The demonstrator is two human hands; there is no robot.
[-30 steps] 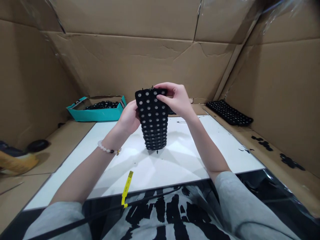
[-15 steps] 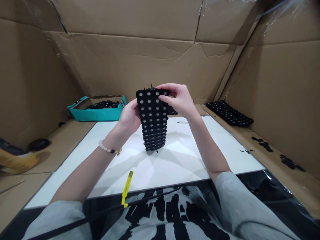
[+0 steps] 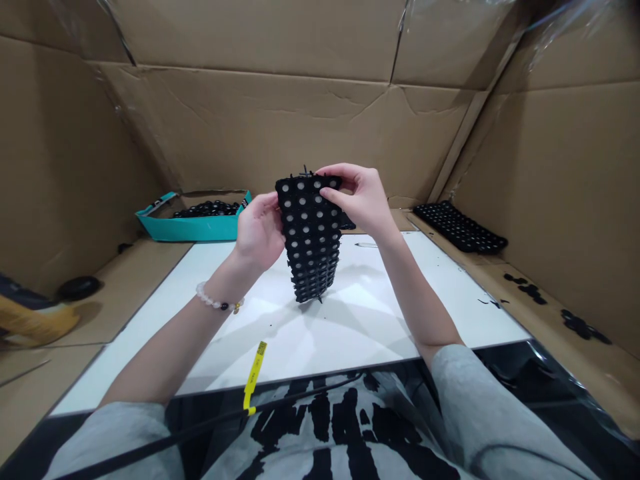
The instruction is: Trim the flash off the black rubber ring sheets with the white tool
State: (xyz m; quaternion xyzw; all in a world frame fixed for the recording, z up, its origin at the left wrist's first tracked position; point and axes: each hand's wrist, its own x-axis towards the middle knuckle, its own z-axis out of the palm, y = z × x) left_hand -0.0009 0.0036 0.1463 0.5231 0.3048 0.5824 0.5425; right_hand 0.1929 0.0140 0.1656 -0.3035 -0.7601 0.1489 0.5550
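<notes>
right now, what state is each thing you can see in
black dotted strip: held by left hand and right hand
teal box: open, black pieces inside
dotted mat: lying at right
white board: flat, dark bits on top
yellow tag: attached to cable
beaded bracelet: worn on left wrist

Over the white board (image 3: 370,333), a hand could pass along the right edge or between the yellow tag (image 3: 254,373) and right forearm (image 3: 417,287) above the near edge, but the dotted black strip (image 3: 311,227) bars the middle and the teal box (image 3: 195,229) stands just beyond the far-left corner.
</notes>
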